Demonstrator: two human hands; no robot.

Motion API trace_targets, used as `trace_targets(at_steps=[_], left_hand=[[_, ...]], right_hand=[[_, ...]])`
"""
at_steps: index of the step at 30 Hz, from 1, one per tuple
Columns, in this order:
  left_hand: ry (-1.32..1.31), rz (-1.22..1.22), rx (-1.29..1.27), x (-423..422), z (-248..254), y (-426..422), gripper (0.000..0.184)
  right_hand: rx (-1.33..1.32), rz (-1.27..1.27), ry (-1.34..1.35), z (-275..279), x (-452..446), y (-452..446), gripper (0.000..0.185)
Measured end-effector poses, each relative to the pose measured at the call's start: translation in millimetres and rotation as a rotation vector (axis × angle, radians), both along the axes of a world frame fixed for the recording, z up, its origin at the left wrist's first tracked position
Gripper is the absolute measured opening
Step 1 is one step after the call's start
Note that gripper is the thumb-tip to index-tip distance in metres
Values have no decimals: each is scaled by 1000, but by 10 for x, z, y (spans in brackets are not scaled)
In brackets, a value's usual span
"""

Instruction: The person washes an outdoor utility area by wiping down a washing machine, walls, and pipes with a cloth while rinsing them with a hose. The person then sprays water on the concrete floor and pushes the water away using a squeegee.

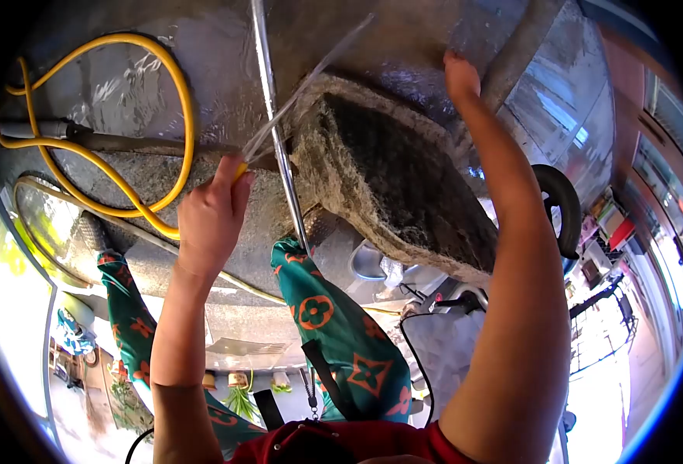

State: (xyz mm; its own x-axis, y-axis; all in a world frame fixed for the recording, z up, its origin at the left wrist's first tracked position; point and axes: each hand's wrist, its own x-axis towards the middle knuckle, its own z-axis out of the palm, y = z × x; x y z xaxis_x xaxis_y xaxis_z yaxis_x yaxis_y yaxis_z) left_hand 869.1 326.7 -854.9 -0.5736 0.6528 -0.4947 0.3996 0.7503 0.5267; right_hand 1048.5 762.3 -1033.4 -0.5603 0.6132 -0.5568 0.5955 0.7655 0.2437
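Observation:
My left hand (214, 209) is closed around the end of a yellow hose (185, 116). A thin jet of water (310, 77) shoots from it, away from me and to the right. The hose loops over the wet ground on the left. Just right of this hand, a shiny metal pole (270, 85) slants past, its lower end by my knee. My right hand (462, 75) is stretched far forward over the wet floor, fingers curled; what they hold, if anything, is hidden. Between my arms lies a rough stone block (403, 170) with a dark face.
Wet concrete (225, 46) spreads ahead. A grey pipe (132, 144) runs along a ledge at the left. To the right are a black curved handle or tyre (564, 209) and a wire basket (606, 313). Potted plants (238, 398) stand behind me, and a white-lined container (446, 348) is beside my leg.

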Motion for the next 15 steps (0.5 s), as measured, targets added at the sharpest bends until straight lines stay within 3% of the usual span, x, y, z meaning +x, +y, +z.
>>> trace_targets(at_steps=[2, 7, 9, 12, 15], left_hand=[[14, 21, 21, -43, 56, -33, 20], [-30, 69, -72, -240, 210, -282, 19], [-74, 80, -80, -359, 294, -428, 20], [-99, 64, -141, -519, 408, -694, 20], [-141, 54, -117, -649, 504, -998, 21]], right_hand=[[-165, -19, 56, 109, 26, -120, 16], [-755, -612, 594, 578, -514, -416, 10], [-991, -508, 780, 1126, -916, -727, 12], [-963, -760, 582, 1738, -1309, -1154, 36], [-1103, -628, 722, 2294, -1572, -1734, 31]])
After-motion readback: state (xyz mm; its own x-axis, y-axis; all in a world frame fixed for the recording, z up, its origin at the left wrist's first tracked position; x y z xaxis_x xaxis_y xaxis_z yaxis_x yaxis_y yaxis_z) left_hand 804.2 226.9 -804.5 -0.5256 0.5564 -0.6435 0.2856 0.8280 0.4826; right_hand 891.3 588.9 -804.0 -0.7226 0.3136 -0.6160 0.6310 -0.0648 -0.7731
